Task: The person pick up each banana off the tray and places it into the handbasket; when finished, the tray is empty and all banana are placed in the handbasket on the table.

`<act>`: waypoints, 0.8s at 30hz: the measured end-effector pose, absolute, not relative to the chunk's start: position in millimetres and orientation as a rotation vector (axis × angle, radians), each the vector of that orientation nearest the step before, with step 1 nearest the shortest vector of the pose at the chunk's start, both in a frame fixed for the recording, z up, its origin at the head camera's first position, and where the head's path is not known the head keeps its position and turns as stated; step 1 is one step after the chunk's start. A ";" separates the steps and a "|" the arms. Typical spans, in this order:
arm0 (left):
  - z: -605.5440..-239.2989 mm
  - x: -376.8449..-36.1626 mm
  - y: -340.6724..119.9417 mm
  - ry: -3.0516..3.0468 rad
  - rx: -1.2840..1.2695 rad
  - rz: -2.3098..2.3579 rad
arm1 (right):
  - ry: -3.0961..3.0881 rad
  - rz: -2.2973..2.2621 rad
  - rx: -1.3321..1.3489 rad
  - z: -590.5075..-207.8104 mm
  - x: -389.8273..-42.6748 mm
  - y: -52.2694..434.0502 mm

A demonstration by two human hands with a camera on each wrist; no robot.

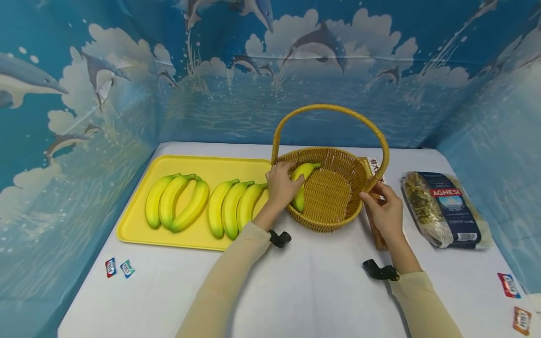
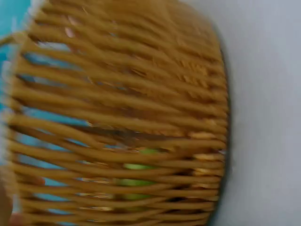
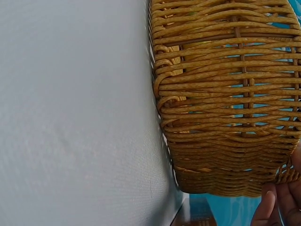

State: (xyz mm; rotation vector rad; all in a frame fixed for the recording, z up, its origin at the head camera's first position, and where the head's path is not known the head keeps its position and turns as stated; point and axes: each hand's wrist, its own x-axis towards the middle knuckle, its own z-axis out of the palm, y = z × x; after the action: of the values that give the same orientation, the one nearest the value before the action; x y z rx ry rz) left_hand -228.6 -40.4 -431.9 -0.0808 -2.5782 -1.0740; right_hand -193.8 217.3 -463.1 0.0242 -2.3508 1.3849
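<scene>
A woven wicker basket [image 1: 325, 220] with a tall arched handle stands on the white table. Inside it, against the left wall, lies a yellow banana [image 1: 299, 199]. My left hand [image 1: 281, 185] reaches over the left rim, its thumb and fingers around the upper part of that banana. Through the blurred weave in the left wrist view, a green patch of the banana [image 2: 136, 181] shows. My right hand [image 1: 386, 211] pinches the basket's right rim near the foot of the handle. Those fingers [image 3: 267, 207] appear at the rim in the right wrist view.
Left of the basket, a yellow tray [image 1: 169, 238] holds several bananas [image 1: 230, 209]. A brown box [image 1: 378, 234] lies partly behind the basket and right hand. Farther right is an Agnesi bag [image 1: 448, 211]. Small stickers [image 1: 111, 267] lie near the table's sides.
</scene>
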 end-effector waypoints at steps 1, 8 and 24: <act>-429.1 -223.3 -42.7 -2.568 -0.107 -1.119 | -2.349 1.386 0.027 -463.4 -193.7 217.3; -405.6 -182.0 -79.1 -2.477 -0.138 -1.340 | -2.352 1.393 0.018 -464.7 -193.8 217.9; -394.2 -138.4 -275.8 -2.097 0.408 -1.150 | -2.364 1.384 0.010 -465.9 -194.9 218.0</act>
State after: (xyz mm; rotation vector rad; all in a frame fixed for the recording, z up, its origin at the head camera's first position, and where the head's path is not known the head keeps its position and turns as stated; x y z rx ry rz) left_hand -138.4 -275.8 -394.2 0.4077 -2.0965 -1.1502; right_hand -194.9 218.0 -465.9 0.0099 -2.3637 1.3840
